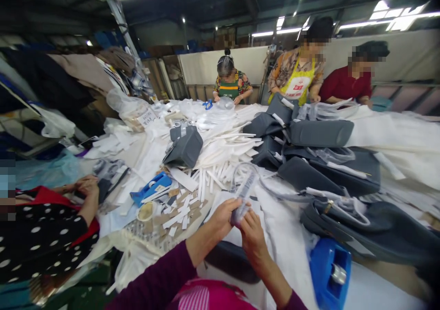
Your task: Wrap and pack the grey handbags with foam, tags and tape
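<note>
My left hand (pixel 225 216) is closed on a strap wrapped in clear plastic film (pixel 245 186), gripping its left side. Against the same wrapped strap, close to its lower end, my right hand (pixel 252 230) has its fingers pinched together. The strap rises in a loop above both hands and runs toward the right. Below them lies a dark grey bag (pixel 233 259) with a white sheet over its upper part. The fingertips partly hide the spot where the film is held.
Grey bags (pixel 319 133) are piled at the right. A blue tape dispenser (pixel 330 273) stands front right, another (pixel 151 187) left of centre. White strips (pixel 180 216) and paper rolls cover the middle. A co-worker's hands (pixel 88 186) are at the left; three people stand across the table.
</note>
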### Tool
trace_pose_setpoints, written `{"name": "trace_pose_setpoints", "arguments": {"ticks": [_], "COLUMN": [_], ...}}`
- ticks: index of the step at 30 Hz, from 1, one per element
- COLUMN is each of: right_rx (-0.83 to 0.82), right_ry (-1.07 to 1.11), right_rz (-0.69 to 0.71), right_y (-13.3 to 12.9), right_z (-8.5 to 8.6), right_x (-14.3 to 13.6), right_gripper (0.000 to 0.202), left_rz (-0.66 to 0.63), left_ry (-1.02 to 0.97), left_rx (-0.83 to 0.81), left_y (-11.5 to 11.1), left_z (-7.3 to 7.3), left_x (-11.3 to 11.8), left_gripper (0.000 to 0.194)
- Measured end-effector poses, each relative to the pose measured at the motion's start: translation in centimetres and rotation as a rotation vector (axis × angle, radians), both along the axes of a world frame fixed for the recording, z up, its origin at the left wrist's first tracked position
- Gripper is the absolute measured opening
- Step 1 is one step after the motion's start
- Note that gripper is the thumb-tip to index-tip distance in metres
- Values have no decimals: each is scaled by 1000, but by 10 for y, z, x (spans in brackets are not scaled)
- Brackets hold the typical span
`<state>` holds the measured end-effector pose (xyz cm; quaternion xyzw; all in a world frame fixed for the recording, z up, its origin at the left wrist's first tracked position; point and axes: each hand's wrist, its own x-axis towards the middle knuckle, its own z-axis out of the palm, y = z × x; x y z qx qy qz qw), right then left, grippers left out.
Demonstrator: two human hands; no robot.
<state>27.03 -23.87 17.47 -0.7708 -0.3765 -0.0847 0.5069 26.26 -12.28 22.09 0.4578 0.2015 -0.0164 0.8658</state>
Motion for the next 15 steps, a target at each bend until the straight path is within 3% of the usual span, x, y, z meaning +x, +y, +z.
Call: {"name": "trace_pose_setpoints", "arguments": {"ticks": [3,6,8,12,15], "right_rx": [-64,28,90,55,18], "right_ry": [202,528,534,184,272], "right_rz": [-65,-57,-29,60,22], "right_y": [0,7,10,10,9], "right_z": [7,12,9,0,-1], "right_x": [0,-2,-2,-5,-6], "right_gripper": [12,11,21,25,11], "left_rz": [125,258,205,-120,-40], "left_ry": [-27,-81,-49,79,52], "left_rx": [182,412,321,22,156], "left_y": [0,-8,-8,6,9], "left_z": [-8,-13,-12,-8,-11], "left_x": [-3,-8,-8,-1,0], "left_gripper": [37,37,39,46,40]}}
